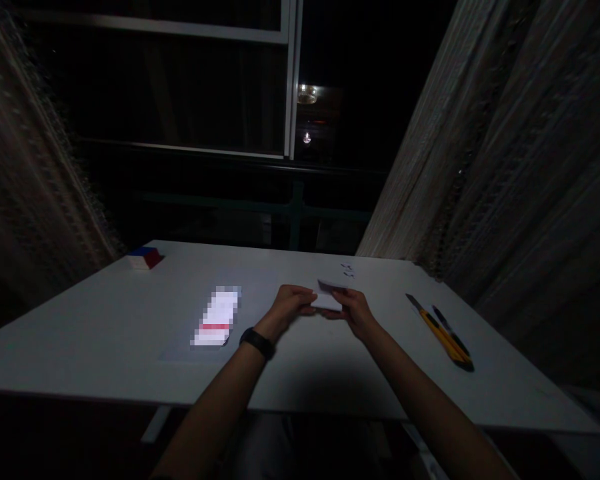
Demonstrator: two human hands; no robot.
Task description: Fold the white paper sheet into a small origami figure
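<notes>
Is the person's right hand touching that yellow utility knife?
Apart. The head view plainly shows a strip of white tabletop between the right hand and the yellow utility knife.

The scene is dim, the white desk (105, 333) dulled to grey. Toward its left edge a bright rectangle (217, 317) glares, pixelated beyond reading. The paper (327, 302) catches pale light below its shaded flap; a broad soft shadow (325, 380) darkens the middle of the near edge. Past the far edge, the window (180, 100) is nearly black beside small light spots (307, 94). Fine detail is soft, and wide-angle distortion stretches the desk's near corners.
</notes>
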